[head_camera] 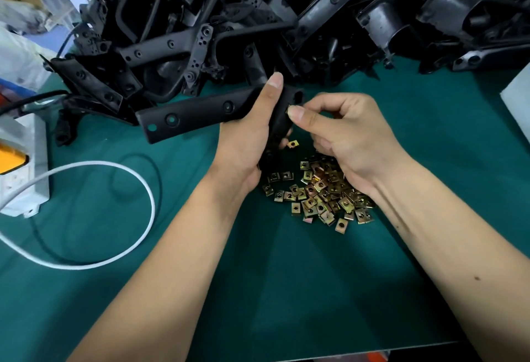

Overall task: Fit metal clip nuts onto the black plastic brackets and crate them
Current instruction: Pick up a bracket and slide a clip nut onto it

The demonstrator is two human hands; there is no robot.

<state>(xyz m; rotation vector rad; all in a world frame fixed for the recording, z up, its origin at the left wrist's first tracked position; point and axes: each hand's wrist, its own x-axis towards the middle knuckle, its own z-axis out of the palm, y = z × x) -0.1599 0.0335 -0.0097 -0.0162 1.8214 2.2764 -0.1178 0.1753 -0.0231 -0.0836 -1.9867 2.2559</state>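
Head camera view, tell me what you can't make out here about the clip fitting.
- Clip nut: hidden behind the right hand fingertips against the bracket; seating unclear.
- Bracket's near end: covered by the left hand.
- Crate: none in view.
- Clip nut pile: partly under the right wrist.

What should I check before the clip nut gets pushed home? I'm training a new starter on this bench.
1. Bracket held firm by the left hand: ok.
2. Clip nut pinched in the right hand fingers: cannot tell, the nut is mostly hidden.
3. Nut lined up with the bracket's slot: cannot tell.
4. Spare clip nuts within reach on the green mat: ok.
5. More brackets waiting in the pile: ok.
6. Crate ready: cannot tell, none in view.
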